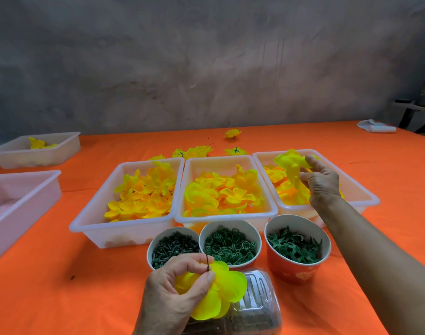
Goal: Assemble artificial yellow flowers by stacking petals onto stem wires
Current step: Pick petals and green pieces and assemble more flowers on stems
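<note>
Pinching a thin green stem wire [207, 261] between thumb and curled fingers, our left hand [175, 293] sits at the near edge of the orange table [61, 298], and a yellow-green petal layer [221, 293] already threaded on that wire spreads against its fingers. Just under the petals we see a clear plastic container [257, 308] lying on its side with dark pieces inside. Beyond it we count three paper cups in a row: the left cup [169, 247] with dark green pegs, the middle cup [230, 245] with green rings, and the red-sided right cup [298, 247] with green star-shaped calyxes. Behind the cups three white trays stand side by side, touching; the left tray [97, 213] and the middle tray [227, 163] are filled with loose yellow petals. Our right hand [321, 180] is over the right tray [361, 192], fingers bent round a bunch of yellow petals [290, 165] lifted above the heap. Toward the far edge we find several finished yellow flowers [199, 151] lying loose, one more flower [232, 133] farther back. At the left edge two more white trays sit apart, the near one [20, 206] holding pale material we cannot make out, the far one [37, 151] holding a few yellow petals. At the far right corner lies a white rolled cloth [376, 126].
</note>
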`<control>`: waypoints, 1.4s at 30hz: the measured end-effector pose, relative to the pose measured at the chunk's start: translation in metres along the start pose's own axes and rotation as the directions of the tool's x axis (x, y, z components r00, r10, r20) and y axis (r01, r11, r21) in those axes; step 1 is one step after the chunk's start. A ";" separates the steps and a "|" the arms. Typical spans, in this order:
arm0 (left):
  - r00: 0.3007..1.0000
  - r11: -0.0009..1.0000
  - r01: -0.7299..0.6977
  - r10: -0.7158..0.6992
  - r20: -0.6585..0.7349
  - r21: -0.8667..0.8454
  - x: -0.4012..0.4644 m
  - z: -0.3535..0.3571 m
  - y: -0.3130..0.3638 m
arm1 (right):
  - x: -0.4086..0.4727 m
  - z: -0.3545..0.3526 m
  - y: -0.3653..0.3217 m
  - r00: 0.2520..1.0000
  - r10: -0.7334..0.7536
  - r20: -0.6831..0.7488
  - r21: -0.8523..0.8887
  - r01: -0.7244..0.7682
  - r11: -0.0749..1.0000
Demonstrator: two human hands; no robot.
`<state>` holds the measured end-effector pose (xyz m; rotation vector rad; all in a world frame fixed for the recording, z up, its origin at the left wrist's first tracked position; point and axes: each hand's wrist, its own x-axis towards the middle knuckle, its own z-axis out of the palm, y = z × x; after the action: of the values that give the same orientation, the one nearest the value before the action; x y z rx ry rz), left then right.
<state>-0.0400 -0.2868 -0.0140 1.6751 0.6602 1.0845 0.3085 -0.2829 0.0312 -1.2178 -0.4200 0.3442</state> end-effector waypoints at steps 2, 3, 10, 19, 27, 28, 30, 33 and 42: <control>1.000 1.000 -0.001 0.001 0.000 0.000 0.000 0.000 -0.001 | -0.001 0.002 -0.001 0.998 -0.069 -0.011 -0.030 0.069 0.997; 1.000 1.000 -0.001 0.001 0.001 0.000 0.000 0.000 -0.001 | -0.002 0.003 -0.001 0.994 -0.104 -0.018 -0.045 0.103 0.994; 1.000 1.000 0.003 -0.003 -0.005 -0.013 0.001 0.001 -0.003 | -0.006 0.010 -0.008 0.977 -0.184 -0.112 -0.067 0.177 0.982; 1.000 0.999 0.026 -0.026 -0.011 -0.029 -0.001 0.001 0.000 | -0.011 0.023 -0.008 0.998 0.066 -0.008 0.095 -0.065 0.993; 0.999 0.999 0.032 -0.033 -0.010 -0.025 -0.002 0.002 0.005 | -0.014 0.009 0.004 0.959 -0.257 -0.118 -0.582 0.143 0.801; 1.000 0.999 0.030 -0.030 -0.009 -0.026 -0.002 0.002 0.005 | -0.015 0.008 0.003 0.950 -0.286 -0.124 -0.635 0.145 0.759; 1.000 0.999 0.022 -0.022 -0.008 -0.027 -0.001 0.001 0.005 | -0.018 0.007 0.000 0.942 -0.316 -0.111 -0.729 0.139 0.671; 1.000 0.999 0.017 -0.018 -0.007 -0.037 -0.001 0.002 0.006 | -0.019 0.008 -0.005 0.950 -0.298 -0.095 -0.802 0.104 0.589; 0.999 0.999 0.035 -0.036 -0.002 -0.027 -0.002 0.002 0.004 | -0.027 0.018 -0.032 0.972 -0.111 -0.207 -0.531 -0.016 0.847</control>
<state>-0.0394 -0.2904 -0.0108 1.6330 0.6716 1.0662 0.2769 -0.2910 0.0630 -1.7668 -0.3510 0.0315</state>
